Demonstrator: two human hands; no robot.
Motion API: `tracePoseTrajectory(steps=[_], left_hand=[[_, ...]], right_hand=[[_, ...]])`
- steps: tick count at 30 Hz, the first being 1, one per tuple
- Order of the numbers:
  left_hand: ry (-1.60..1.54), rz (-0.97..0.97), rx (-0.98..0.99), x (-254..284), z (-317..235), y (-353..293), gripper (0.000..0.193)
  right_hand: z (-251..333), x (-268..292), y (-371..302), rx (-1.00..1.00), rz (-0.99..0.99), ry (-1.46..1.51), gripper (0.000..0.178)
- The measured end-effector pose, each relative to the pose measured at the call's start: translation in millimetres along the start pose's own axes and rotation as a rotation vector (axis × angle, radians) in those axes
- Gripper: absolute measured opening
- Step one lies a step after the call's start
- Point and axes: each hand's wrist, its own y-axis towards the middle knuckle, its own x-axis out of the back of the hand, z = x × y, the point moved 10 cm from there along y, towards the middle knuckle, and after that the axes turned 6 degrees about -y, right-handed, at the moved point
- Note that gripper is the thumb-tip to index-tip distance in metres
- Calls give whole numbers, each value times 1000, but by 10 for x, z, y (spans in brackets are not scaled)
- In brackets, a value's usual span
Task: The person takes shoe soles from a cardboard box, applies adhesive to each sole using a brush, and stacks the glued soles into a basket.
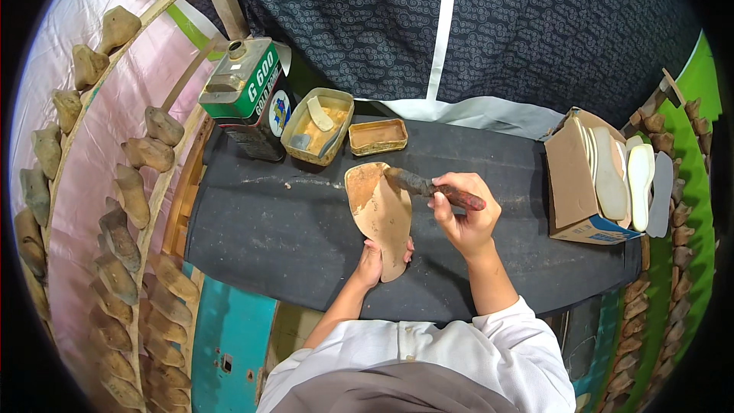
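Note:
Over the dark table, my left hand [370, 264] grips a tan shoe sole [390, 218] by its narrow lower end. Its thumb lies along the left edge and its fingertips show at the right edge. The sole's wide upper part has a darker, wet-looking orange-brown patch. My right hand [468, 213] is closed round the reddish-brown handle of a brush [420, 184]. The dark, crusted brush head points left and meets the sole's upper right edge. Just beyond the sole stands a small rectangular tin [378, 138] with an amber layer inside.
Left of the small tin are a larger tin [344, 107] holding scrap pieces and a green-and-black metal can [243, 95]. At the right, a cardboard box [567, 183] holds several pale insoles [641, 176]. Racks of wooden shoe lasts [134, 195] line both sides. A dark patterned cloth [550, 30] hangs behind.

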Motion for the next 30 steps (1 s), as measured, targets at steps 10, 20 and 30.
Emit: tracePoseTrajectory(steps=[10, 20, 30], left_hand=[[-34, -37, 25, 35, 27, -3, 86], [-15, -30, 21, 12, 7, -9, 85], [-69, -28, 8, 10, -16, -23, 83]], right_hand=[[-219, 83, -109, -194, 30, 148, 13], [37, 7, 21, 14, 74, -73, 11], [38, 130, -85, 87, -34, -11, 12]])
